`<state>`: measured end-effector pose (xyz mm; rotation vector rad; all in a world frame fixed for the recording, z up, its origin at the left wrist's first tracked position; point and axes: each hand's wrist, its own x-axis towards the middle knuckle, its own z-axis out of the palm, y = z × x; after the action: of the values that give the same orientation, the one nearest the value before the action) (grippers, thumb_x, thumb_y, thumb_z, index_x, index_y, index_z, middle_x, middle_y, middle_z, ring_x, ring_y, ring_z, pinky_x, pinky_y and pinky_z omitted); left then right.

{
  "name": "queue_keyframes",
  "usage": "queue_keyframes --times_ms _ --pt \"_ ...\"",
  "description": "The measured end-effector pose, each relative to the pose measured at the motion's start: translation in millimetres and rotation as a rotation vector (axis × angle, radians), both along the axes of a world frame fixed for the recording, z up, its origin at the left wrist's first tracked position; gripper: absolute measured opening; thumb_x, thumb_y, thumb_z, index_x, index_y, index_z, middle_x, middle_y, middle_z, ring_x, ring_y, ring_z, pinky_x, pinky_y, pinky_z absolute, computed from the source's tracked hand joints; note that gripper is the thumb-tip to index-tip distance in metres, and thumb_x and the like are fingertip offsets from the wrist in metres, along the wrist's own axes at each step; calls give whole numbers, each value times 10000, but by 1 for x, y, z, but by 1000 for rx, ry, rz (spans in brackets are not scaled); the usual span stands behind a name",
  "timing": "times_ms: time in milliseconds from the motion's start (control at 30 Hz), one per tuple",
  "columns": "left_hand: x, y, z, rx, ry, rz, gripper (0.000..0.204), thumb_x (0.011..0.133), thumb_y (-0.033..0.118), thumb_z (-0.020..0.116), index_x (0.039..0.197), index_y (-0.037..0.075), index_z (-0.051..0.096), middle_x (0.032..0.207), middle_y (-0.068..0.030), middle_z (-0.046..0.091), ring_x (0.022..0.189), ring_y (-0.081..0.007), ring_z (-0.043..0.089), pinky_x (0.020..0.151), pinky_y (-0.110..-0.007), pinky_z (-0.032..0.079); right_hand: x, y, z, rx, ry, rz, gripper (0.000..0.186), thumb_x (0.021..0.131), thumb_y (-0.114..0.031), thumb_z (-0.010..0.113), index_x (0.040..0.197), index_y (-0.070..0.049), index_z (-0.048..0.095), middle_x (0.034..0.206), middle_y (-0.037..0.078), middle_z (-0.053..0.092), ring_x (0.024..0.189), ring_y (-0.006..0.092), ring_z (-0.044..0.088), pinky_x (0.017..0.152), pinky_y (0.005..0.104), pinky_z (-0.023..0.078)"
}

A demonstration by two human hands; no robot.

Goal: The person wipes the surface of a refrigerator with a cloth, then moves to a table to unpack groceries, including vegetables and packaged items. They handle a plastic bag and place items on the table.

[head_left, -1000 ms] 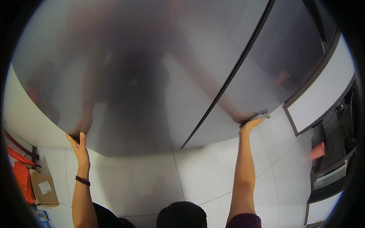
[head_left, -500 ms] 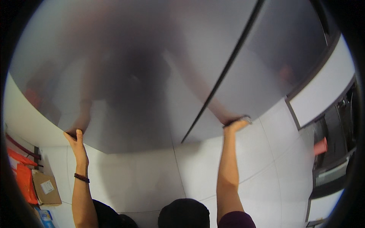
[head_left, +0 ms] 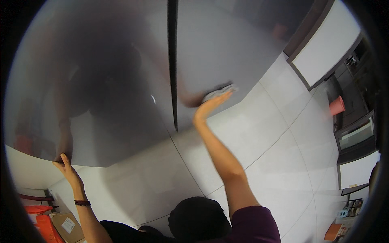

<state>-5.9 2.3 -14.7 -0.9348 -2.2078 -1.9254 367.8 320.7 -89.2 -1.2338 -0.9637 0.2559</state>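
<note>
Right hand [head_left: 212, 106]: flat, fingers stretched out, holding the cloth between itself and the panel; whether the thumb pinches it is hidden.
Cloth [head_left: 216, 93]: grey, against the lower part of the right panel [head_left: 239, 52], near its bottom edge.
Left hand [head_left: 68, 168]: thumb and forefinger spread at the edge of the left panel [head_left: 133, 121]; I cannot tell whether it clasps or only leans.
Bracelet [head_left: 82, 203]: dark, around the left wrist.
Wiping step: probably the low part of the right panel, with the left hand as a brace.
Next stroke: likely calls for even pressure through a flat palm, and care at the bottom edge, where the cloth could slip off.
Slot [head_left: 172, 60]: dark, between the panels, apart from the cloth.
Floor [head_left: 267, 174]: pale tiles.
Carton [head_left: 60, 220]: brown, beside red items [head_left: 48, 230], lower left.
Cup [head_left: 337, 105]: pink, well apart, far right.
</note>
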Motion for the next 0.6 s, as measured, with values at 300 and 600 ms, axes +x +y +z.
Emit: queue_keyframes --times_ms 300,600 --pt "-12 -12 -5 43 -37 -46 472 968 449 471 1161 25 396 1199 -111 414 1166 -197 375 1061 -344 249 183 146 -36 -117 909 234 748 913 -636 275 1391 -67 360 1414 57 375 1271 230 376 1071 328 271" --pt "0 -7 4 3 12 -50 423 983 442 438 1091 37 390 1100 -90 400 1072 -172 366 1016 -304 255 153 127 -97 -73 1041 158 822 890 -700 211 1386 -62 365 1436 72 360 1308 238 344 1088 380 244"
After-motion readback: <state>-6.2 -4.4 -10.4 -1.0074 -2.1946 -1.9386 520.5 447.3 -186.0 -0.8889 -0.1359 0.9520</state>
